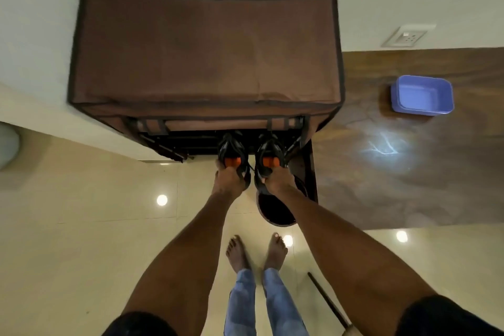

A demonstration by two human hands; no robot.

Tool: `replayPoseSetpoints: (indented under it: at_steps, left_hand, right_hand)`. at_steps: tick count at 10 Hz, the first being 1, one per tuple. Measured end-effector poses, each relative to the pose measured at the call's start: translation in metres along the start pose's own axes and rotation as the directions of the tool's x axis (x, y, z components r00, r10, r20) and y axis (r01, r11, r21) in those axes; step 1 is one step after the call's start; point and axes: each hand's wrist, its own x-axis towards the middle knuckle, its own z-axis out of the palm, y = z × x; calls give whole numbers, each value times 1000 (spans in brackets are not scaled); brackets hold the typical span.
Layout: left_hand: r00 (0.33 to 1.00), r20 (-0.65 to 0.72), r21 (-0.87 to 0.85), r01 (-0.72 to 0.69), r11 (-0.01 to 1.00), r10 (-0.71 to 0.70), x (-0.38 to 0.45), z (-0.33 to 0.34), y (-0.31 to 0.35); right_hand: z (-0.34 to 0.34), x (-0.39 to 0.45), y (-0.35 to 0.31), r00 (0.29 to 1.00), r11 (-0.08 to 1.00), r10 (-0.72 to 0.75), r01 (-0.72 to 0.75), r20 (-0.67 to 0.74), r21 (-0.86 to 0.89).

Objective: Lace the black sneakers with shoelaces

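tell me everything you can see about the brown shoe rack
The brown shoe rack is a box-shaped rack in a brown fabric cover with darker edging, standing against the pale wall. Its front flap is rolled up and strapped, showing dark rails inside. Two black sneakers with orange heels, one in each hand, are at the opening. Whether they touch the rails is unclear.

There is only the one view, worn on the person's head, and it looks almost straight down past both outstretched arms to the bare feet [256, 252] on the pale tiled floor [81, 226]. It faces a brown fabric shoe rack [207, 49] against the wall, whose top fills the upper middle of the picture. The wide lens bends the edges, taking in a blue tub [422, 94] far off to the right.
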Motion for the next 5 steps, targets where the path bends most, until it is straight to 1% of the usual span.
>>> replayPoseSetpoints:
  at_steps: [2,3,4,5]
  left_hand:
    - [990,-51,15,-129,992,130,99,11,22]
    - [991,-38,-34,-133,991,132,118,5,36]
    - [991,5,39,-131,991,131,123,10,29]
    - [981,35,185,-193,964,190,112,15,11]
  right_hand:
    - [-17,98,-12,994,996,-78,80,-71,28]
    - [-26,127,-14,995,995,-101,102,-21,23]
    - [-25,120,-5,983,982,-185,184,18,43]
    - [-27,90,6,974,977,-211,212,-76,-2]
